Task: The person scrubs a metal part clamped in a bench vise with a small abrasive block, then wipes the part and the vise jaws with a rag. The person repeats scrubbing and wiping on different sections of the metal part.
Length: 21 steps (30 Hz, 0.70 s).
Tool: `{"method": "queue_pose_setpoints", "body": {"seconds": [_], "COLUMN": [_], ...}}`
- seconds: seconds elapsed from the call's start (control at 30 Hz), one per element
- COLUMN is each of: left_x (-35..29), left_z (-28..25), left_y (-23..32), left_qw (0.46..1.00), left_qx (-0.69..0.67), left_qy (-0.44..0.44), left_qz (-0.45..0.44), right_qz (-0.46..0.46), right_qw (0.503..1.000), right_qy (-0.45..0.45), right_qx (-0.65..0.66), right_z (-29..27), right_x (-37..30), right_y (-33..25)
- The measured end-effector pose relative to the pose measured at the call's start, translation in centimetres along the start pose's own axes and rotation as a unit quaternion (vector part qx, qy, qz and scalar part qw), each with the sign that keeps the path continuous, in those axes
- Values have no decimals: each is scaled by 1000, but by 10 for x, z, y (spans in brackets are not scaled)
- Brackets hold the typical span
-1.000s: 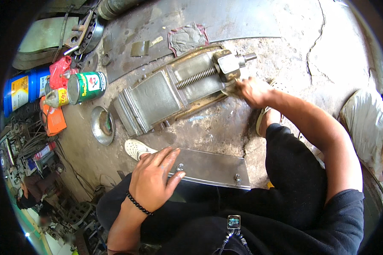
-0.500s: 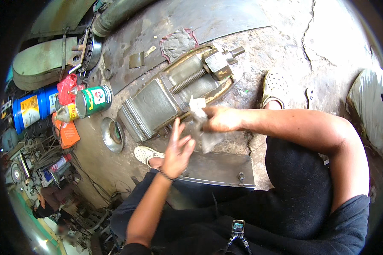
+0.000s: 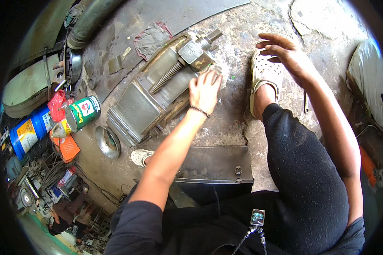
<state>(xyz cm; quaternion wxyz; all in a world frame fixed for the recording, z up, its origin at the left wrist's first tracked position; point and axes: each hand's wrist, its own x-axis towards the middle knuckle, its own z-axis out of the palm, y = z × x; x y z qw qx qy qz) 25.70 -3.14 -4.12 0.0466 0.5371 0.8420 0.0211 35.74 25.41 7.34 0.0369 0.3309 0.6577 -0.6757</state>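
A heavy metal machine vise [image 3: 134, 104] with a threaded screw [image 3: 168, 76] lies slantwise on the floor in front of me. At the right side of its screw end, my left hand [image 3: 205, 89] is closed over a whitish rag [image 3: 219, 75] and presses it on or close to the vise's edge; part of the rag is hidden under the fingers. My right hand [image 3: 285, 53] hovers off to the right, above my clog, with its fingers apart and nothing in it.
A metal bowl [image 3: 107, 143], a green can [image 3: 83, 114] and a blue bucket [image 3: 28, 131] stand at the left. Beyond the vise, a grey rag [image 3: 152, 40] lies on a metal sheet. Near my legs is a metal box [image 3: 212, 163]. A tool [image 3: 306, 103] lies right of my clog [image 3: 266, 70].
The rag has passed from my right hand to my left. My left hand has reached forward and right to the vise's screw end, while my right hand has swung away rightward, opened.
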Motion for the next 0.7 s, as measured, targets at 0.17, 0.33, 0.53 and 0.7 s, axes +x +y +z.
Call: {"method": "queue_pose_setpoints", "body": {"seconds": [0.17, 0.33, 0.53, 0.7], "left_x": [13, 4, 10, -5], "left_z": [24, 36, 53, 44], "left_y": [0, 11, 9, 9], "left_qw": [973, 981, 995, 986], "left_qx": [166, 117, 7, -42], "left_qy": [-117, -142, -98, -140], "left_qz": [111, 55, -8, -81], "right_qz": [1, -7, -44, -9], "right_qw": [997, 991, 988, 988], "right_qy": [-17, -47, -57, -42], "right_qx": [-77, -129, -139, -151], "right_z": [-18, -15, -18, -30], "right_x": [-8, -14, -11, -9], "right_y": [17, 17, 19, 33]}}
